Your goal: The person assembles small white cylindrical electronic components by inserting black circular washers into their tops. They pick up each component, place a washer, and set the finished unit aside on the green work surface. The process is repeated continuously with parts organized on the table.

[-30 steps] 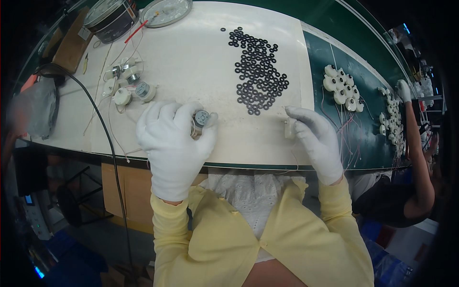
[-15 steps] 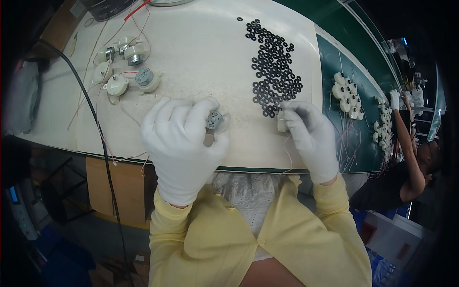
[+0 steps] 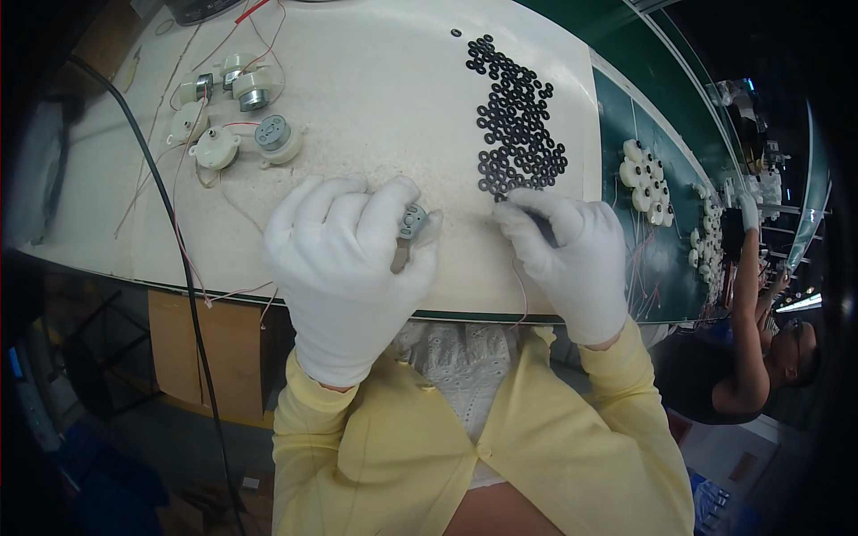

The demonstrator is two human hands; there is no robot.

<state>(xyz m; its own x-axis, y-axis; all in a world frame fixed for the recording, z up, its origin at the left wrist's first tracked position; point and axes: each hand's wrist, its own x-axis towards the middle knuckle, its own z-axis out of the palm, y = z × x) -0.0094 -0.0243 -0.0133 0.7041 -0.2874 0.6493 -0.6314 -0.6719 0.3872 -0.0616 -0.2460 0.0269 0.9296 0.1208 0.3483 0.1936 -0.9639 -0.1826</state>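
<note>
My left hand [image 3: 344, 241], in a white glove, is closed around a small motor [image 3: 412, 221] whose grey metal end shows between thumb and forefinger. The rest of it lies hidden in the glove. At the lower edge of a pile of black rings [image 3: 518, 116], my right hand [image 3: 572, 255], also gloved, pinches thumb and forefinger together at a single black ring [image 3: 500, 198]. A thin wire [image 3: 520, 290] hangs below this hand toward the table's near edge; the fingers cover where it starts.
Several cream-cased motors [image 3: 217, 148] with thin wires lie at the left of the white table [image 3: 375, 89]. A black cable [image 3: 165, 188] crosses that side. On the green surface at right sits a cluster of cream parts with black rings [image 3: 647, 183]. Another person [image 3: 746, 357] reaches in beyond.
My right hand has shifted left, its fingertips now at the pile's lower edge. The cream part seen under its fingers is hidden now. My left hand, still holding the motor, has moved slightly right.
</note>
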